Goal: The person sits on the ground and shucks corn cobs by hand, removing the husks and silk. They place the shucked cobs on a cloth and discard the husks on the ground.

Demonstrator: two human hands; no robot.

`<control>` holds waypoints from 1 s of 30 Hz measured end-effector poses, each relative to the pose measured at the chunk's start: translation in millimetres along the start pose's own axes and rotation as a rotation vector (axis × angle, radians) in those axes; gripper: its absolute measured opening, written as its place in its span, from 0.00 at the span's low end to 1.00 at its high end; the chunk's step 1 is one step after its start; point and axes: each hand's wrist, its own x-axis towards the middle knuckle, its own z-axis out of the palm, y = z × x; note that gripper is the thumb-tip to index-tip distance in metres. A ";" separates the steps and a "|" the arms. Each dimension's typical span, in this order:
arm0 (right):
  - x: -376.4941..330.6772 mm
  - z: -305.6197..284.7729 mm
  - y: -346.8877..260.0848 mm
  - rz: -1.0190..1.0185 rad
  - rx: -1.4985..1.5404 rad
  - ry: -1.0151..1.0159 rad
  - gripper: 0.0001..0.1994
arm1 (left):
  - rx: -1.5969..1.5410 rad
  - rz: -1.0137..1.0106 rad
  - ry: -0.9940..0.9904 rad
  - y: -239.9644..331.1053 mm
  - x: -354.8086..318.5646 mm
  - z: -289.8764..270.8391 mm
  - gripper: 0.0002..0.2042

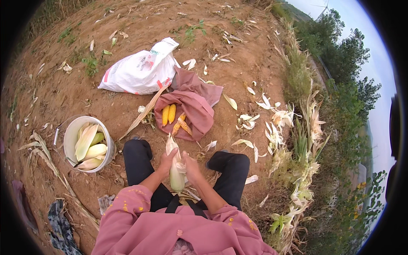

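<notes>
An ear of corn (177, 179), still in its pale husk, stands between my knees with its tip pointing away from me. My left hand (167, 162) grips its upper left side. On the opposite side my right hand (192, 168) is closed on the loosened husk leaves. Just beyond the ear lies an open dusky-pink cloth bag (203, 111). Inside its mouth are bare yellow corn cobs (168, 114) and a pair of patchy, orange-brown cobs (182, 124). To my left stands a white bucket (111, 149) holding several unhusked ears (87, 142).
A full white woven sack (135, 73) lies behind the pink bag. Dry stalks (63, 180) and a dark patterned cloth (61, 227) are on the soil at my left. Stripped husks (275, 134) litter the right side, beside a grassy edge with trees (335, 46).
</notes>
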 end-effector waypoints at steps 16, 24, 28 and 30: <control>-109.3 -82.1 15.2 -0.133 -1.202 -0.402 0.24 | -0.366 0.119 0.124 33.9 35.9 -25.2 0.22; -36.0 -32.0 -25.4 -0.349 -0.829 -0.144 0.17 | -0.169 0.063 -0.237 30.7 25.2 -26.2 0.17; -0.9 12.7 -50.3 -0.531 -0.643 -0.091 0.18 | -0.106 0.010 -0.344 21.1 27.4 -27.0 0.20; 14.0 21.7 -56.1 -0.541 -0.561 -0.117 0.18 | -0.055 0.060 -0.380 19.1 24.4 -23.2 0.22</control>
